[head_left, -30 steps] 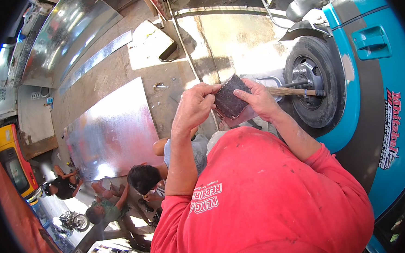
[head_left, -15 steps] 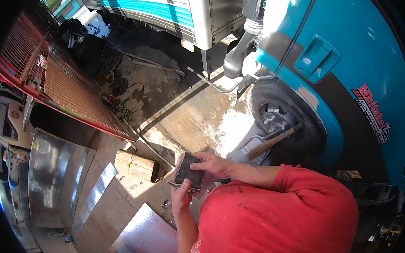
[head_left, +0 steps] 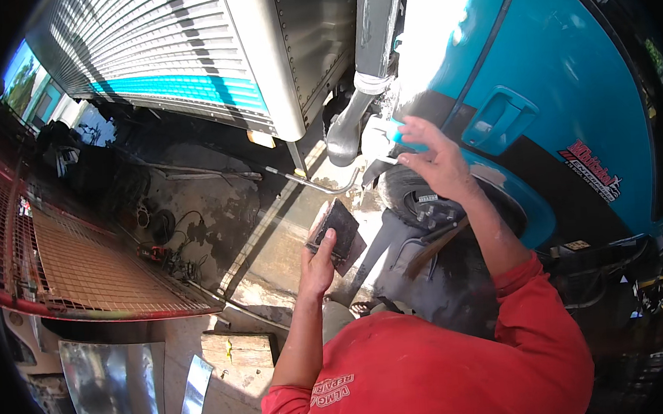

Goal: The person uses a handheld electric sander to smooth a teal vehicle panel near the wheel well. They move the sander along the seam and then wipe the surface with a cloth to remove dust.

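Observation:
My left hand [head_left: 318, 267] grips a dark, flat sanding block [head_left: 340, 228], thumb on its top face. Pinkish-brown sandpaper [head_left: 350, 261] shows past the block's edge. My right hand [head_left: 447, 166] is raised in front of the teal truck cab [head_left: 558, 64], thumb and fingers apart, with nothing seen in it. Behind its fingers lies the cab's lower corner above the front tyre [head_left: 401, 191]; whether the fingertips touch the bodywork I cannot tell. Grey and whitish bare patches mark the cab's paint.
A broom [head_left: 431, 250] leans by the wheel. Left of the cab stand a grey exhaust pipe [head_left: 349, 130] and a ribbed silver trailer [head_left: 162, 43]. A red mesh frame [head_left: 99, 259], a wooden block [head_left: 242, 352] and shiny metal sheets [head_left: 118, 387] lie to my left.
My right hand has let go of the sanding block and risen to the right toward the cab. The left hand has moved up with the block. The view has shifted.

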Available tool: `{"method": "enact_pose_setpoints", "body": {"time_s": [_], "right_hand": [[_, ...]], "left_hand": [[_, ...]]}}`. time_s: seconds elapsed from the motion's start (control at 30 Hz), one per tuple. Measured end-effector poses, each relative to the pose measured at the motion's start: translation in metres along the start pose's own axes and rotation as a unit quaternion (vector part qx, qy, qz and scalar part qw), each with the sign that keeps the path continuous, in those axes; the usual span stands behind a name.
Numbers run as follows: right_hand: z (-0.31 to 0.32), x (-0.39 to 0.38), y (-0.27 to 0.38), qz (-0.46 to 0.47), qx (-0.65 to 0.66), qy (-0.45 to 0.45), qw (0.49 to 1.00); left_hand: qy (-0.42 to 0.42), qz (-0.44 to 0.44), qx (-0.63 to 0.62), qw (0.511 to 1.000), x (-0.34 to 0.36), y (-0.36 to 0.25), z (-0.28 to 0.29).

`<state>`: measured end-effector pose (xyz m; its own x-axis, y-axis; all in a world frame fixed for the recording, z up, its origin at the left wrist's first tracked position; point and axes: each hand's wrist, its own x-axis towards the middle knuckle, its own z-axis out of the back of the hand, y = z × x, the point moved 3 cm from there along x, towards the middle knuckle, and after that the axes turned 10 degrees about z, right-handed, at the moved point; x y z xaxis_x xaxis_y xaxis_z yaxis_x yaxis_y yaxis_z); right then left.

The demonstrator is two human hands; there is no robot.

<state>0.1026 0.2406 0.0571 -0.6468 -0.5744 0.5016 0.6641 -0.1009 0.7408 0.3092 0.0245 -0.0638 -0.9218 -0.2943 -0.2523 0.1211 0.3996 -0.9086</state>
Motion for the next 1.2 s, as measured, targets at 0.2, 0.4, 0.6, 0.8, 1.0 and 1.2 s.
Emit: {"method": "enact_pose_setpoints", "body": {"time_s": [0.2, 0.4, 0.6, 0.8, 1.0, 1.2], "right_hand": [[0.216, 0.137, 0.126, 0.176, -0.478, -0.214, 0.834], [0.259, 0.228, 0.104, 0.150, -0.799, -0.192, 0.550], [0.264, 0.229, 0.067, 0.190, -0.801, -0.244, 0.512], [0.264, 0.226, 0.072, 0.203, -0.789, -0.257, 0.519], [0.263, 0.223, 0.071, 0.206, -0.781, -0.264, 0.527], [0.259, 0.221, 0.077, 0.189, -0.784, -0.274, 0.524]], "left_hand": [[0.115, -0.124, 0.165, 0.972, 0.147, -0.050, -0.055], [0.112, -0.419, 0.221, 0.873, 0.240, -0.122, -0.142], [0.034, -0.407, 0.200, 0.891, 0.268, -0.116, -0.190], [0.027, -0.321, 0.177, 0.930, 0.272, -0.156, -0.246], [-0.056, -0.393, 0.187, 0.899, 0.259, -0.170, -0.265], [-0.041, -0.398, 0.186, 0.897, 0.264, -0.190, -0.278]]}}
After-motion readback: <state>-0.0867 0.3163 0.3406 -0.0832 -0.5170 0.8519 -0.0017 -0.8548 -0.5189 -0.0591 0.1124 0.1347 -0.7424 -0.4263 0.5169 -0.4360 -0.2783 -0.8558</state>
